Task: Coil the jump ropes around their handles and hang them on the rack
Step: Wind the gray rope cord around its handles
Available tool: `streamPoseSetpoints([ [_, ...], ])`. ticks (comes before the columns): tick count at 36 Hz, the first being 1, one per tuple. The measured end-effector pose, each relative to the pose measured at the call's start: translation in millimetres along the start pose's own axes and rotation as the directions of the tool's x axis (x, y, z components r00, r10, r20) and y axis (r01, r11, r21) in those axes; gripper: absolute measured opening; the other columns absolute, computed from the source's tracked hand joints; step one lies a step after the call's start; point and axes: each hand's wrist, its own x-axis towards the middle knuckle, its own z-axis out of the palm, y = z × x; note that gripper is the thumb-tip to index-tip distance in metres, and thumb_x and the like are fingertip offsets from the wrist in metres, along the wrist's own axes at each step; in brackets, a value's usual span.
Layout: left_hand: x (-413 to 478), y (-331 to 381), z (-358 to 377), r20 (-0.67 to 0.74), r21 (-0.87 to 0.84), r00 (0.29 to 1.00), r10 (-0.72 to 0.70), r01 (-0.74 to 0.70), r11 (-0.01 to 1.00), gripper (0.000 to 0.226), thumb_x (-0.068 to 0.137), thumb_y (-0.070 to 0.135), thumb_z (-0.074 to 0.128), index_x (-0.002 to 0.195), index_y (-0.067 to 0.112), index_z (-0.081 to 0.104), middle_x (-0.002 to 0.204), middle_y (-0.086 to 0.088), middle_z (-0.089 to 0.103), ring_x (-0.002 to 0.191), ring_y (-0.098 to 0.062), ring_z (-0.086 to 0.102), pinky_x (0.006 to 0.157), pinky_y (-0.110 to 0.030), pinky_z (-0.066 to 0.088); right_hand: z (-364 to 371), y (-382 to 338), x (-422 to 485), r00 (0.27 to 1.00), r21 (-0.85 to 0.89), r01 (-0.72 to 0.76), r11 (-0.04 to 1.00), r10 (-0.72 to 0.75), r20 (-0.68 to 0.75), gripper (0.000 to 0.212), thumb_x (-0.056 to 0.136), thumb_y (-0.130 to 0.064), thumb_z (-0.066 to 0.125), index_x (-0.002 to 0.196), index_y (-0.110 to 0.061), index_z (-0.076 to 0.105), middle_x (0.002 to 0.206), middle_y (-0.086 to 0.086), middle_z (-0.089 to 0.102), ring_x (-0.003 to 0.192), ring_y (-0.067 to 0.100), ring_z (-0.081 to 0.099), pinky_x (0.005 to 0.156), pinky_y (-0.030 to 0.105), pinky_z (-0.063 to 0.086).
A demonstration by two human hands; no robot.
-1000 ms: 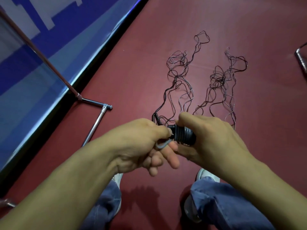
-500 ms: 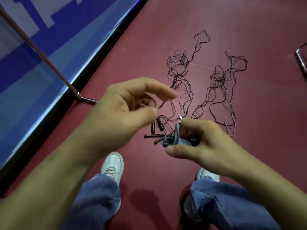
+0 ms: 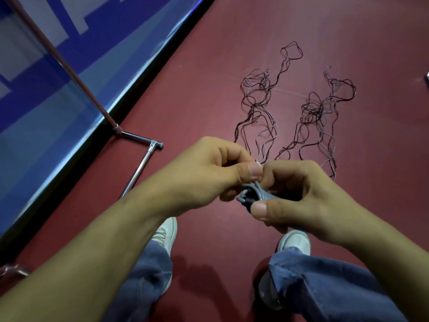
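My right hand (image 3: 299, 194) grips a dark jump-rope handle wound with grey rope (image 3: 255, 196), thumb pressed under its near end. My left hand (image 3: 209, 173) pinches the grey rope's end between thumb and forefinger, right above the handle. Most of the handle is hidden inside my fingers. Two loose tangles of thin dark jump ropes lie on the red floor beyond my hands, one in the middle (image 3: 257, 108) and one further right (image 3: 322, 115). The chrome rack's foot (image 3: 141, 163) and slanted pole (image 3: 69, 70) stand at the left.
A blue and white wall panel (image 3: 46, 101) with a black base strip runs along the left. My two white shoes (image 3: 166, 233) and blue jeans legs are below my hands. A metal piece (image 3: 426, 78) shows at the right edge.
My left hand was raised and open half a second ago. It has come back down to the handle and now pinches the rope end beside my right hand.
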Motion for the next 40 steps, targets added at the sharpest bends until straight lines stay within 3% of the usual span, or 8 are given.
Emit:
streamPoseSetpoints([
  [6,-4.2,1.8,8.1,0.059,-0.368,0.993,-0.105,0.12,0.922,0.01,0.092,0.017,0.063,0.089,0.01,0.056,0.058,-0.005,0.05,0.042,-0.009,0.037,0.046,-0.024,0.037,1.7,1.5,-4.5,1.0,0.091,0.011,0.996,-0.012,0.009,0.046,0.077,-0.033,0.073,0.095,0.005,0.056,0.067,0.013,0.054,0.053,0.019,0.049,0.051,0.031,0.041],
  [12,-6.2,1.8,25.4,-0.022,-0.56,0.997,-0.075,0.05,0.827,0.02,0.088,0.026,0.062,0.085,0.006,0.06,0.055,-0.003,0.044,0.04,-0.009,0.034,0.046,-0.021,0.033,-1.9,3.7,-5.1,0.999,0.29,0.037,0.956,-0.034,-0.016,0.034,0.081,-0.024,0.068,0.106,-0.009,0.051,0.075,0.046,0.041,0.055,0.038,0.045,0.048,0.04,0.042],
  [15,-5.5,0.2,27.5,-0.092,-0.55,0.996,-0.02,-0.034,0.834,0.027,0.091,0.024,0.063,0.089,-0.002,0.06,0.059,-0.005,0.051,0.045,-0.013,0.043,0.046,-0.022,0.038,-4.4,4.6,-4.0,0.998,0.322,0.063,0.945,-0.05,-0.046,0.027,0.085,-0.028,0.064,0.101,-0.01,0.053,0.082,0.048,0.049,0.055,0.042,0.055,0.048,0.047,0.042],
  [20,-12.8,2.8,24.0,-0.128,-0.372,0.981,0.146,-0.184,0.91,0.018,0.091,0.001,0.054,0.101,0.002,0.069,0.075,-0.015,0.069,0.064,-0.034,0.066,0.06,-0.035,0.051,-4.5,6.4,1.2,0.995,0.557,0.097,0.825,-0.102,-0.021,0.039,0.092,-0.036,0.069,0.098,-0.002,0.051,0.079,0.027,0.058,0.065,0.035,0.058,0.049,0.036,0.047],
  [24,-16.5,5.8,27.8,-0.248,-0.086,0.942,0.226,-0.254,0.963,0.019,0.096,-0.005,0.059,0.094,0.006,0.074,0.069,-0.007,0.071,0.058,-0.016,0.068,0.057,-0.023,0.051,1.6,8.3,2.1,0.996,0.574,0.079,0.815,-0.085,-0.016,0.03,0.1,-0.03,0.052,0.099,0.001,0.053,0.078,0.026,0.056,0.057,0.029,0.054,0.049,0.036,0.046],
  [27,-13.1,4.5,27.5,-0.319,0.027,0.917,0.239,-0.243,0.97,0.014,0.095,-0.001,0.064,0.085,0.006,0.072,0.064,-0.008,0.069,0.055,-0.018,0.068,0.058,-0.027,0.054,6.2,8.3,2.9,0.998,0.595,0.059,0.802,-0.059,-0.019,0.031,0.102,-0.027,0.042,0.098,0.002,0.052,0.078,0.028,0.057,0.05,0.025,0.05,0.05,0.037,0.046],
  [35,-10.9,0.9,25.3,-0.347,-0.143,0.924,0.161,-0.222,0.964,0.014,0.093,0.019,0.066,0.079,0.016,0.066,0.065,-0.008,0.066,0.058,-0.031,0.063,0.057,-0.027,0.047,6.5,4.2,6.8,0.993,0.708,-0.022,0.706,-0.067,0.098,0.039,0.099,-0.034,0.048,0.105,0.004,0.056,0.077,0.027,0.061,0.049,0.024,0.053,0.048,0.032,0.051],
  [40,-14.8,6.2,27.5,-0.362,-0.213,0.918,0.161,-0.249,0.945,0.016,0.096,0.004,0.062,0.08,0.005,0.062,0.058,-0.003,0.06,0.047,-0.015,0.058,0.05,-0.021,0.045,2.7,2.2,6.3,0.992,0.682,-0.065,0.728,-0.03,0.125,0.042,0.102,-0.035,0.045,0.11,0.003,0.06,0.088,0.028,0.064,0.054,0.023,0.06,0.055,0.034,0.056],
])
